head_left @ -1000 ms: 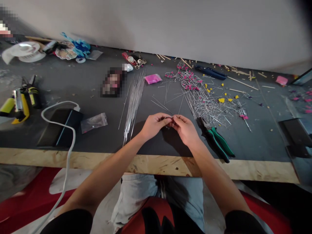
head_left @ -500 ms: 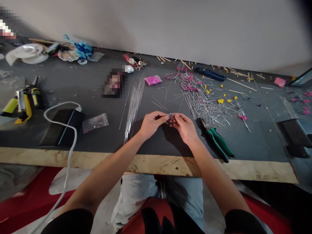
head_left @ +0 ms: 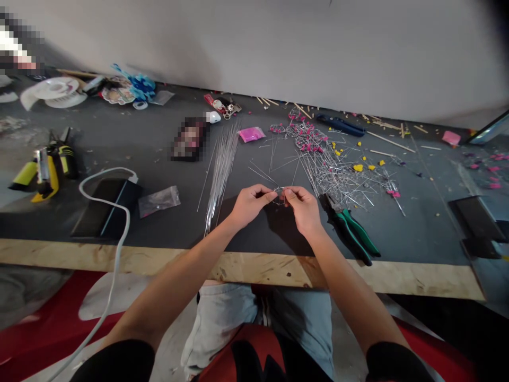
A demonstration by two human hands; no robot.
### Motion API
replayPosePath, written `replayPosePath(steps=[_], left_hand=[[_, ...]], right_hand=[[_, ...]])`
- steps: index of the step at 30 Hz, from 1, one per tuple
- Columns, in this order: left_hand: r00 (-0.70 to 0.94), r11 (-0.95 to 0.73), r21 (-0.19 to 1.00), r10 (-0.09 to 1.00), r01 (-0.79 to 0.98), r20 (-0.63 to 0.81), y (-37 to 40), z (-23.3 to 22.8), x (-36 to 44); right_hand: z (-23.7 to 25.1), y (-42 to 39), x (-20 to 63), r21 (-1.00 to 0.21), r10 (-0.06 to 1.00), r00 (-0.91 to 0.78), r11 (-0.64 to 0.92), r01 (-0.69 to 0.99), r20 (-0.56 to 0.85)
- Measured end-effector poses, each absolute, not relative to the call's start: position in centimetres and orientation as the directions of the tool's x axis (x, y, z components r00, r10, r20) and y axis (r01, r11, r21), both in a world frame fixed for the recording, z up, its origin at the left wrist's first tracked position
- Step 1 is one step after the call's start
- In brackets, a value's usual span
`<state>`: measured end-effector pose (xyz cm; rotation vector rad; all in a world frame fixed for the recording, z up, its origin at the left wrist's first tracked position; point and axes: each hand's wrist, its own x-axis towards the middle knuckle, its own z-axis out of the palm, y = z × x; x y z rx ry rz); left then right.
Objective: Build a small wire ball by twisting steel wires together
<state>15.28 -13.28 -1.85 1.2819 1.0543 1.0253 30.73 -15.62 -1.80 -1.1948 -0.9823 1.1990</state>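
Between my two hands is a small loop of bent silvery wire [head_left: 279, 189], held just above the dark tabletop. My left hand [head_left: 251, 205] pinches its left side between thumb and forefinger. On the other side my right hand [head_left: 304, 209] pinches it too, with the fingertips partly hiding it. To the left of my hands lies a bundle of straight wires [head_left: 221, 172]. Green-handled pliers [head_left: 355, 233] rest right of my right hand. Beyond them spreads a heap of cut wire pieces [head_left: 342, 178], with wire shapes bearing pink bits [head_left: 308, 135] behind it.
A pink packet [head_left: 251, 134] lies past the wire bundle. At left are a black power bank [head_left: 105, 207] with a white cable [head_left: 126, 228], a clear plastic bag [head_left: 159, 201] and yellow-black tools [head_left: 46, 164]. A dark blue cutter [head_left: 341, 124] lies near the wall. The table's wooden edge [head_left: 254, 268] runs in front.
My fingertips have drawn slightly apart, so more of the wire loop shows between them. Both hands keep their pinch. The camera view has shifted a little.
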Motion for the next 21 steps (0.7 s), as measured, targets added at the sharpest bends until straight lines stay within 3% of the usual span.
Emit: replayPosePath(steps=[8,15,21], left_hand=[[0.293,0.168,0.979,0.947,-0.114,-0.128,-13.3,-1.4,15.2],[0.163,0.139,0.965,0.981,-0.224,-0.104,-13.4,-1.6,15.5],[0.069,0.044,0.995,0.997,-0.093,-0.037,-13.6,-1.7,15.6]], right_hand=[[-1.3,-16.1,30.7,-0.999,0.982,0.188,0.027,0.031,0.033],[-1.0,-16.2,30.1,-0.977,0.991,0.114,-0.049,-0.208,-0.074],[-1.1,-16.4,29.5,-0.966,0.992,0.015,-0.118,-0.231,-0.125]])
